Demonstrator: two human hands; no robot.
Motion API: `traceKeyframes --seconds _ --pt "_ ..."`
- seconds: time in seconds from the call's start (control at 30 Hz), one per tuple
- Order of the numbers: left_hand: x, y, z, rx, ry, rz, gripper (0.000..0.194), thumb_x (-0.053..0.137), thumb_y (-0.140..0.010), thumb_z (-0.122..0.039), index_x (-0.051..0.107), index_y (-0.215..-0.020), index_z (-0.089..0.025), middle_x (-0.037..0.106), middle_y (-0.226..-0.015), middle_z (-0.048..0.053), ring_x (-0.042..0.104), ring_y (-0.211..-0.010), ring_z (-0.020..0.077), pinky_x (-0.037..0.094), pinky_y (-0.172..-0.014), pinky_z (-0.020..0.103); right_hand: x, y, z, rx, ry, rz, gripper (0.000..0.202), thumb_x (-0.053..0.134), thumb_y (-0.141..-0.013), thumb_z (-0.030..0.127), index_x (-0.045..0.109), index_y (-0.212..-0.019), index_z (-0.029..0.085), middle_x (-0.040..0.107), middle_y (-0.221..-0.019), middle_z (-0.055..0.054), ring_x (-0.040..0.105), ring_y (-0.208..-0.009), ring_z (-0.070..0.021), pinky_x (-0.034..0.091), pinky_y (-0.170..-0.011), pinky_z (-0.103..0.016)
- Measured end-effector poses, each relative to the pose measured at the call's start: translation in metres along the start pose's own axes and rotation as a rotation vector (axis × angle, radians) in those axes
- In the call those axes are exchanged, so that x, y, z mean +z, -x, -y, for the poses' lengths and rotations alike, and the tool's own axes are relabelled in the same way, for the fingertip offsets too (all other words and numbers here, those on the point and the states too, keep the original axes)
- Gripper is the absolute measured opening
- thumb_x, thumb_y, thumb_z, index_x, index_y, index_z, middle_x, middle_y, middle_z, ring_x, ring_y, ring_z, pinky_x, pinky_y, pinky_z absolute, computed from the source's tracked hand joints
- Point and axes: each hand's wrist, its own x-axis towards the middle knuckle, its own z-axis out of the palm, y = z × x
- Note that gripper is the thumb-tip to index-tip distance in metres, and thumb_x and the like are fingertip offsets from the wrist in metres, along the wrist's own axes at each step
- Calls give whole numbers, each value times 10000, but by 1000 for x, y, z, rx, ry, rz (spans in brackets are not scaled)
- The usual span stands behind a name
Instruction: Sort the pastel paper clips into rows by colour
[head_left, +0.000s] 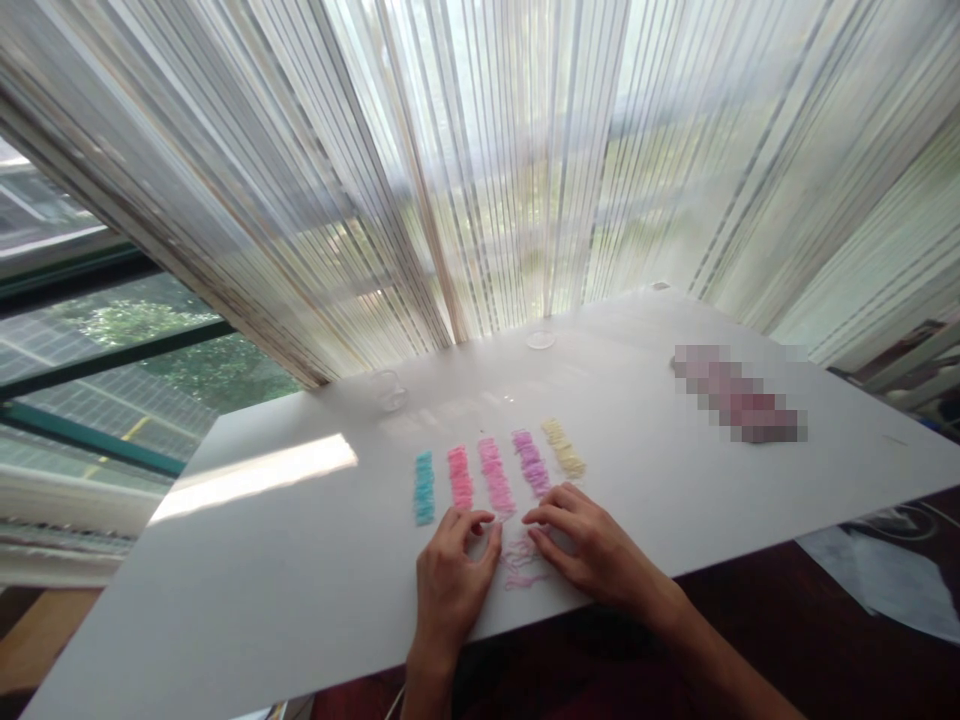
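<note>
My left hand (455, 568) is near the table's front edge, its thumb and index finger pinched close together. My right hand (583, 535) faces it from the right, also with thumb and fingers drawn together. A thin pink strand (505, 518) spans between the fingertips, at the near end of a light pink column (495, 475) of short strands. Loose pink strands (519, 565) lie in a small tangle between the hands. Similar columns lie alongside: blue (424, 488), coral pink (460, 477), purple (532, 463) and pale yellow (563, 448).
The white table (285, 560) has a bright sunlit patch at left. Two clear round objects (540, 341) (391, 392) stand towards the back. A pixelated reddish item (739, 395) lies at right. Striped sheer curtains (510, 180) hang along the far edge.
</note>
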Motion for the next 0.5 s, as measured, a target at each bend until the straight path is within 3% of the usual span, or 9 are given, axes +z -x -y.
traceKeyframes --seconds 0.33,0.5 --pt "2 -5 -6 -88 -83 28 134 642 -931 -318 760 -897 -263 736 -855 -11 718 -741 161 524 -689 255 -1 0 1 20 -14 -4 133 610 -987 156 719 -1033 217 680 -938 -61 643 -923 -226 565 -833 -367" --pt "3 -5 -5 -65 -78 28 136 633 -939 -313 751 -903 -257 741 -845 -11 718 -741 161 522 -687 253 -1 -1 1 16 -12 -12 127 618 -981 153 717 -1022 220 684 -933 -58 649 -918 -222 574 -831 -364"
